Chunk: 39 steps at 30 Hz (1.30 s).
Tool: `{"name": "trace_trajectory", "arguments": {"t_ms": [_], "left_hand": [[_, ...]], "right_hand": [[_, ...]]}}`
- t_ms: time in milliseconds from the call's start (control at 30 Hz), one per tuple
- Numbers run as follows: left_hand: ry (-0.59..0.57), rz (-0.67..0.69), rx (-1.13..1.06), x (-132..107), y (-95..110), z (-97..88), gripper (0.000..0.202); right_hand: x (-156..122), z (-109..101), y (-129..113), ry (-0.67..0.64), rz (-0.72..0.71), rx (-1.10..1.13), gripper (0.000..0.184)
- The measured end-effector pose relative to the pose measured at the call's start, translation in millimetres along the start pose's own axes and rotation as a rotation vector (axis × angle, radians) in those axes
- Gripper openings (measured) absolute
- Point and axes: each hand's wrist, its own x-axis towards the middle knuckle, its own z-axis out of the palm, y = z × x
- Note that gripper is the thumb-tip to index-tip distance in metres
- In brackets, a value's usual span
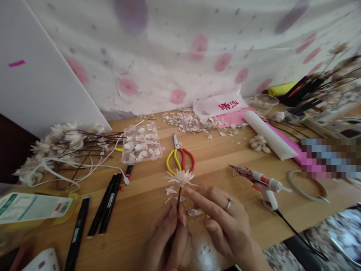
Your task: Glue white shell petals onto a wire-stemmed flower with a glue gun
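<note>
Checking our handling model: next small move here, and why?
Probably the right hand should pick up the loose petal: it lies closest, just below those fingers, while the left hand holds the stem upright. The glue gun lies nearby on the right.

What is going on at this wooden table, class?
A person pinches the dark stem of a pale-petalled flower in their left hand, while their ringed right hand reaches toward it. Yellow-and-red-handled scissors lie just beyond the flower, a hot glue gun sits to the right, and a plastic tray of petals lies farther back.
</note>
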Motion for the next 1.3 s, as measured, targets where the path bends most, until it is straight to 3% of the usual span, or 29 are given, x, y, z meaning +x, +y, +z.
{"name": "trace_trajectory", "arguments": {"t_ms": [300,467,667,800,1067,1200,1300], "left_hand": [[0.041,-0.091,0.055,-2.9,3.1,-3.9,0.029],[0.014,-0.143,0.059,-0.4,6.8,-0.6,0.026],[0.140,-0.059,0.088,-4.8,11.4,3.4,0.028],[0.249,-0.029,0.171,-5.0,19.3,0.8,0.027],[0.272,-0.015,0.212,3.5,25.7,-8.4,0.022],[0.324,-0.090,0.191,2.6,21.7,-20.1,0.012],[0.334,-0.074,0.137,-1.7,17.7,-28.7,0.003]], "right_hand": [[-4.2,1.0,0.3,-0.026,0.003,-0.006,0.044],[-5.9,3.0,-2.9,-0.029,0.071,-0.015,0.031],[-8.6,14.5,0.7,0.014,0.197,0.006,0.024],[-8.3,9.4,3.4,0.056,0.249,-0.024,0.004],[0.6,-9.0,-2.5,0.206,0.167,-0.069,0.024],[-5.6,-7.1,-2.4,0.192,0.203,-0.096,0.029],[-11.7,-6.7,-0.9,0.159,0.283,-0.075,0.029]]}}
